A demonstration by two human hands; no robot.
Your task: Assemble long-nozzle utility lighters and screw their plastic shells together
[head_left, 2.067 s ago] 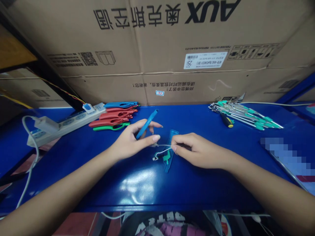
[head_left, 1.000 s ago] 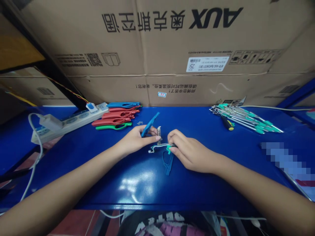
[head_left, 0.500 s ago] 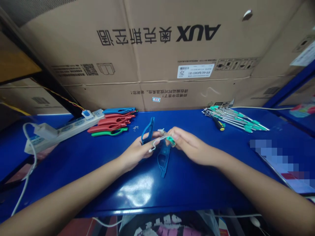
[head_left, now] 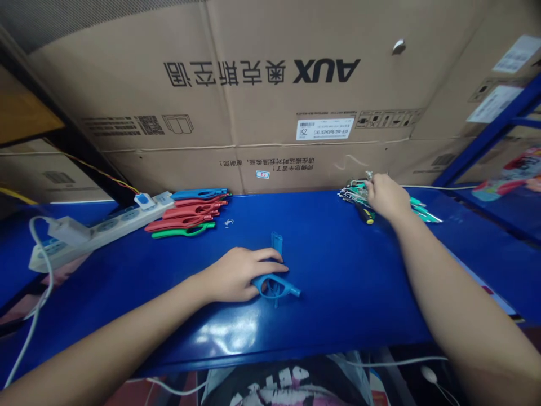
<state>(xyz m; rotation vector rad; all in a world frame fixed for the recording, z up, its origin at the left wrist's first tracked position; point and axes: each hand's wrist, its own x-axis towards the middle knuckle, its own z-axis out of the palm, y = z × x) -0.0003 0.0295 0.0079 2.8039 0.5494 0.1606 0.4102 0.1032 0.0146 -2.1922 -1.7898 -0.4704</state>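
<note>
My left hand (head_left: 240, 273) rests low over the blue table, its fingers curled over a blue plastic lighter casing half (head_left: 274, 286) with a finger opening and a narrow nozzle end. Another blue casing piece (head_left: 276, 241) shows beyond the fingertips; its lower part is hidden under the hand. At the back right, my right hand (head_left: 389, 196) is closed over a pile of metal lighter rods (head_left: 426, 213) with green plastic parts and white wires. A small pale tip of a lighter rod assembly (head_left: 369, 175) sticks up from its pinched fingers; most of that piece is hidden.
Red, blue and green lighter casings (head_left: 190, 211) lie stacked at the back left, with tiny pins (head_left: 229, 223) beside them. A power strip (head_left: 122, 220) with plugs stands further left. A black-and-yellow screwdriver (head_left: 366, 215) lies by the rods. A large cardboard box (head_left: 262, 101) walls the back.
My right hand has moved from the middle to the rod pile at the back right, carrying the wired green piece. My left hand has lowered the blue casing to the table and turned it.
</note>
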